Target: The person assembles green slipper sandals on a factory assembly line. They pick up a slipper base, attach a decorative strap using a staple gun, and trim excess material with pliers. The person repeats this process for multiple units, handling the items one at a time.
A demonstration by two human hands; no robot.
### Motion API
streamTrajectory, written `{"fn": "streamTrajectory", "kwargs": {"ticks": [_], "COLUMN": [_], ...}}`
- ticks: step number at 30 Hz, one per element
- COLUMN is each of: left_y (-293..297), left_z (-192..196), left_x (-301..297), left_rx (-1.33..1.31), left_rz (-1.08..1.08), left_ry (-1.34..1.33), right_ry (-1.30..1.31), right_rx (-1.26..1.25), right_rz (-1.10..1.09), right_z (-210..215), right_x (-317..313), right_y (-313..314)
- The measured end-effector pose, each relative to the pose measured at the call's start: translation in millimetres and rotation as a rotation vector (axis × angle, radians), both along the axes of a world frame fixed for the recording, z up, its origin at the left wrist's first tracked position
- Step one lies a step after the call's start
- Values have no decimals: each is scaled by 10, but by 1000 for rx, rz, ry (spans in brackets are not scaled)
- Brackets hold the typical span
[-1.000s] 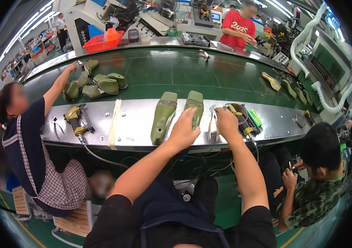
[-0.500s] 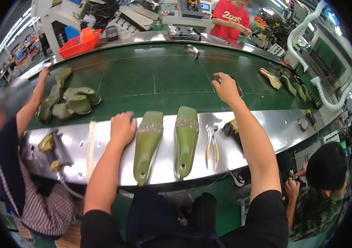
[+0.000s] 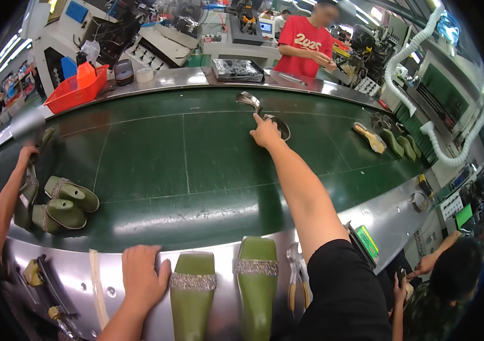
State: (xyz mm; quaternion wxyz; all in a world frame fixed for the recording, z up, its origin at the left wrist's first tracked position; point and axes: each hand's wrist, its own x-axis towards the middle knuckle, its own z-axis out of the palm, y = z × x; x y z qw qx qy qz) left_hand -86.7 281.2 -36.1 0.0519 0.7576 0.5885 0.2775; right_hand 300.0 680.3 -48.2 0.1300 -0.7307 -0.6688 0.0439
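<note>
Over the green conveyor belt (image 3: 139, 153), my right hand (image 3: 266, 132) is stretched far forward. Its fingers close around a dark-lined curved shoe strap (image 3: 280, 128), partly hidden by the hand. Just beyond the fingertips lies another silvery curved strap (image 3: 249, 101). My left hand (image 3: 142, 275) rests on the metal ledge (image 3: 117, 267), thumb apart, holding nothing. Right of it, two green shoe lasts, the left one (image 3: 192, 307) and the right one (image 3: 257, 295), lie side by side, each with a glittery band across it. Pincers (image 3: 293, 278) lie beside the right last, partly behind my arm.
A co-worker's hand (image 3: 27, 153) reaches among several green lasts (image 3: 65, 213) at left. An air tool (image 3: 40, 278) lies on the ledge. More lasts (image 3: 404, 146) and a pale sole (image 3: 371, 138) sit at right. Opposite are a red basket (image 3: 77, 94) and a person in red (image 3: 304, 48).
My right hand has reached farther out with the curved strap, close to the other strap. My view has tilted up, so the lasts appear lower. My left hand stays on the ledge.
</note>
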Motion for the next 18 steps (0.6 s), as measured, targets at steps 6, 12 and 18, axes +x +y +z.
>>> {"fn": "streamTrajectory", "kwargs": {"ticks": [6, 12, 18], "left_y": [29, -4, 18], "left_z": [-16, 1, -21], "left_x": [-36, -104, -90], "left_rx": [-46, -50, -6], "left_rz": [18, 31, 13], "left_ry": [-1, 16, 15], "right_ry": [-2, 56, 111], "right_rx": [-73, -92, -98], "right_rz": [-157, -195, -144], "right_z": [10, -28, -146], "right_x": [-385, -467, -334], "right_y": [341, 482, 591]}}
